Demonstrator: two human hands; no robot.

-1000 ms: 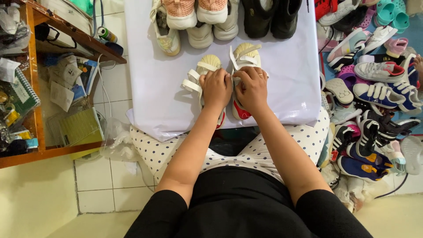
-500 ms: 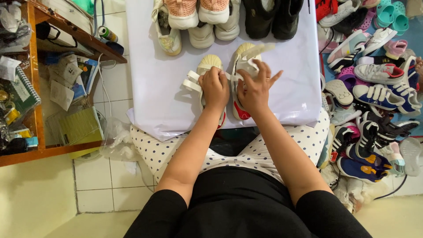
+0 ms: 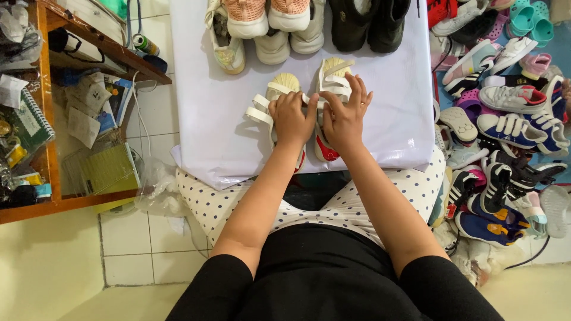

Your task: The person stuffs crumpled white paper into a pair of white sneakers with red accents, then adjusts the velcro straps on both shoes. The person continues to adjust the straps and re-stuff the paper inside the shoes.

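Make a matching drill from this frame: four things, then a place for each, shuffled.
Things:
1. white strap shoes
2. black boots
3. shoe pile
4. wooden shelf

Places:
A. far edge of the white sheet
B. floor, right of the sheet
C. left of the sheet
D. under both hands, left hand, right hand

Pairs: 1-D, 2-A, 3-B, 4-C

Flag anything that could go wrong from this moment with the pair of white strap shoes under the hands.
1. The left shoe's straps stick out loose toward the left; the left hand pressing on it might fold or trap them.
2. The right hand covers much of the right shoe, so its straps may close crooked unseen.
3. The white sheet overhangs the lap; a tug could shift the row of shoes at its far edge.
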